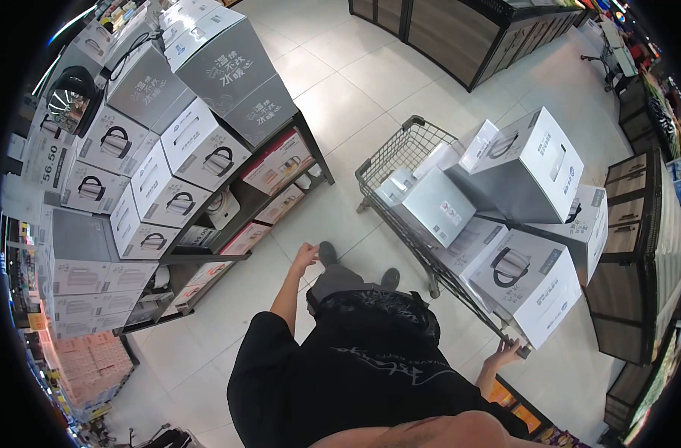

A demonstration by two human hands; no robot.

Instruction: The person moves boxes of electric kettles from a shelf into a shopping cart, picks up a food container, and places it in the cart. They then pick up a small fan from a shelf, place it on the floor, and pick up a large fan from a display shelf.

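Observation:
My right hand (507, 351) is closed on the handle end of a shopping cart (407, 145), which stands along my right side. White and grey kettle boxes fill the cart and rise above its rim. Nearest my right hand lies a white box (525, 280) with a kettle picture. Farther forward, a large box (531, 164) sits tilted on a plain grey-sided box (437, 207). My left hand (305, 256) hangs in the air at my left, fingers loosely bent and apart, with nothing seen in it. It is close to the display shelf (239, 256).
Stacked kettle boxes (180, 153) and grey cartons (239, 75) top the shelf on my left, with a display kettle (73, 97) and a 56.50 price sign (49, 166). Wood-panelled counters (460, 33) stand ahead and cabinets (628, 284) at right. Tiled floor (340, 97) runs between shelf and cart.

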